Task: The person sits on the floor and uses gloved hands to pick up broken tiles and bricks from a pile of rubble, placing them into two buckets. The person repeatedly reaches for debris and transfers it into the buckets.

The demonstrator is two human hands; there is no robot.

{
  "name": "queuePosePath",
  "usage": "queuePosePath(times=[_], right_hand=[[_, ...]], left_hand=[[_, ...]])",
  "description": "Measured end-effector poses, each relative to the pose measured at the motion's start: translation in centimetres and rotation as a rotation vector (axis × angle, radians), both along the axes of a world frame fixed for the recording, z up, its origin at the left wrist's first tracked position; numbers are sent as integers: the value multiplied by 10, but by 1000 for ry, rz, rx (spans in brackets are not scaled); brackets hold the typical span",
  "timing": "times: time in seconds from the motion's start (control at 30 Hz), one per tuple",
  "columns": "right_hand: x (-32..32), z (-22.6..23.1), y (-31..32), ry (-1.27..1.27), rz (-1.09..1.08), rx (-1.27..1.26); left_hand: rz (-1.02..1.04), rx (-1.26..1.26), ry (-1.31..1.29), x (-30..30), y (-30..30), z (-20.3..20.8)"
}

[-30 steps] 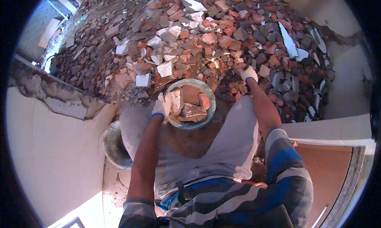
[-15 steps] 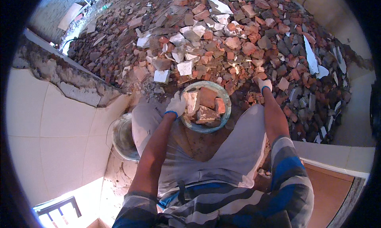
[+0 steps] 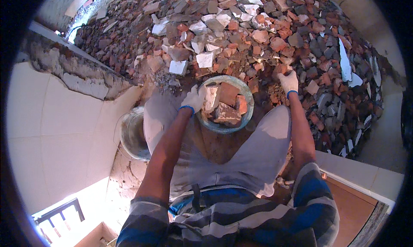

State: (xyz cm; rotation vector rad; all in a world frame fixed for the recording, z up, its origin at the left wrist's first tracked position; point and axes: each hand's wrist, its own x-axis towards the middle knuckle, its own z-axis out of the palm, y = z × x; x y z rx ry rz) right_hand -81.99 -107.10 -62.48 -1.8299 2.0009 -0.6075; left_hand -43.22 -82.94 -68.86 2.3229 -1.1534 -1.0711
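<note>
- While I watch from afar through the head view, the only view, a bucket [image 3: 223,129] stands between the person's knees [image 3: 272,126], holding broken masonry: a pale-faced chunk [image 3: 211,99], a flat reddish piece [image 3: 229,92], a mottled block [image 3: 227,114] and an orange lump [image 3: 242,104].
- The gloved left hand [image 3: 194,99] lies against the bucket's left rim; I cannot tell whether its fingers clasp the rim or only press on it.
- The gloved right hand [image 3: 289,81] is at the near edge of the rubble heap [image 3: 278,44], right of the bucket, its fingers bent beside a reddish brick piece [image 3: 280,69]; I cannot tell whether they pinch it.
- I judge the step in hand to be picking out a piece while the left hand steadies the bucket.
- To my mind, the next move calls for a sure grip and a clear path over the rim.
</note>
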Motion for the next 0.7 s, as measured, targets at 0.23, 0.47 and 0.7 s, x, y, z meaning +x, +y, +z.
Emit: queuePosePath(times=[0.23, 0.47, 0.7], right_hand=[[64, 70, 126, -435, 285, 134], [85, 48, 151, -132, 479, 314], [91, 44, 158, -130, 637, 160]], left_hand=[[-81, -18, -9, 5, -2, -9], [-288, -241, -384, 0, 6, 20], [14, -6, -87, -73, 62, 104]])
